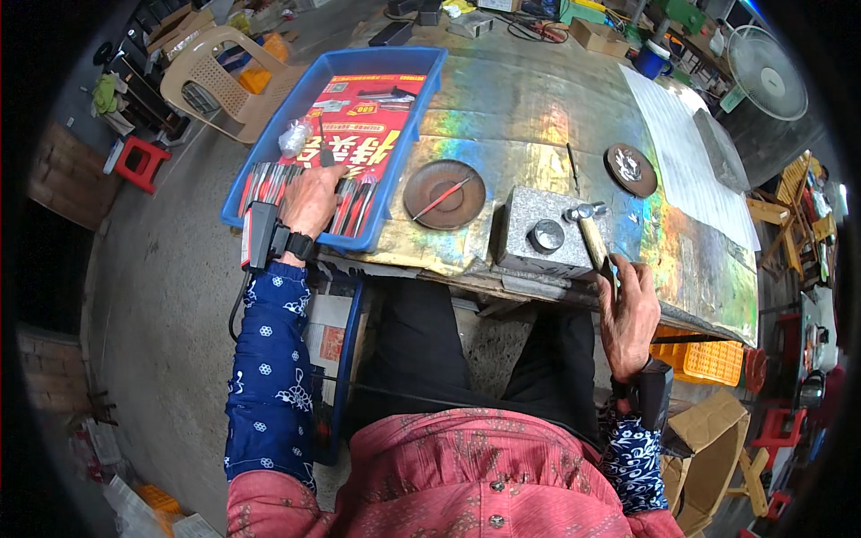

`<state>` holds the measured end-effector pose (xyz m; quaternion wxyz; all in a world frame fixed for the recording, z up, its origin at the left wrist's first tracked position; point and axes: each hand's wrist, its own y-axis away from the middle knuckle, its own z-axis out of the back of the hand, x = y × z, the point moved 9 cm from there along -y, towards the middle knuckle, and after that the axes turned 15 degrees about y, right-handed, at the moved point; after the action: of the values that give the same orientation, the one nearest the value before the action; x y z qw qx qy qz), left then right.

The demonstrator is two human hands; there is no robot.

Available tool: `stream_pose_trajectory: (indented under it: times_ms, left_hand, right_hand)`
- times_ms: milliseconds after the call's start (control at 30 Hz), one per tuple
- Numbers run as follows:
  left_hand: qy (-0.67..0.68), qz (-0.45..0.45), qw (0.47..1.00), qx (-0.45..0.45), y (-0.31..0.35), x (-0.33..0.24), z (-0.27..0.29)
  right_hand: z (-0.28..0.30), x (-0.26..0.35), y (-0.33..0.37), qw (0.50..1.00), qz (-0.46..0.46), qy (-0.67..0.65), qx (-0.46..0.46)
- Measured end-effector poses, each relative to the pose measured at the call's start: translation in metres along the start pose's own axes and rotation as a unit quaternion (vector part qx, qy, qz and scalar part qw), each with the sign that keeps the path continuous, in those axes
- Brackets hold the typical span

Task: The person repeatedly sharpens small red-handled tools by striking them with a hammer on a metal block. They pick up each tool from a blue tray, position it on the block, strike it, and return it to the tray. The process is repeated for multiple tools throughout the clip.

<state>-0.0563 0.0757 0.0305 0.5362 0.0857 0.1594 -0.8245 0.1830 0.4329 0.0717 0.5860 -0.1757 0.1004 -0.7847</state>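
My left hand (312, 204) is in the near part of a blue plastic tray (429, 90), its fingers curled down at a row of slim red-and-black handled tools (357, 208). A dark, narrow piece (326, 154) shows just beyond those fingers; whether they grip it is unclear. My right hand (630, 309) is closed around the lower handle of a small hammer (591, 235), whose metal head rests over a grey stone block (529, 215). On the block sits a small round dark metal piece (546, 236). Between tray and block, a red slim tool (441, 198) lies across a brown round dish (421, 184).
A second brown dish (619, 161) holds small whitish pieces. Behind it, a thin dark rod (572, 170) lies on the foil-like table cover (511, 99). White sheeting (682, 152) covers the right side. A beige chair (211, 81) stands left; an orange crate (708, 361) sits below right.
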Motion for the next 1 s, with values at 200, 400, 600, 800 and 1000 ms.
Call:
stream_pose_trajectory:
  times_ms: [200, 400, 600, 800, 1000]
  left_hand:
    - [0.023, -0.066, 0.996, -0.055, 0.001, 0.001, 0.0]
    - [0.048, -0.024, 0.997, -0.054, -0.003, 0.01, 0.003]
    - [0.13, 0.084, 0.988, 0.001, -0.001, 0.033, -0.006]
    - [0.051, 0.066, 0.996, -0.028, 0.005, 0.016, 0.01]
    - [0.249, -0.034, 0.953, -0.167, 0.019, -0.042, 0.051]
  right_hand:
    - [0.007, -0.001, -0.004, 1.0, 0.003, -0.011, -0.018]
    - [0.012, -0.025, -0.015, 0.998, 0.019, -0.008, -0.051]
    - [-0.016, -0.07, -0.044, 1.0, -0.008, -0.007, -0.021]
    - [-0.066, -0.09, -0.072, 0.998, -0.013, 0.027, 0.047]
    - [-0.094, -0.084, -0.098, 0.996, 0.039, 0.057, 0.048]
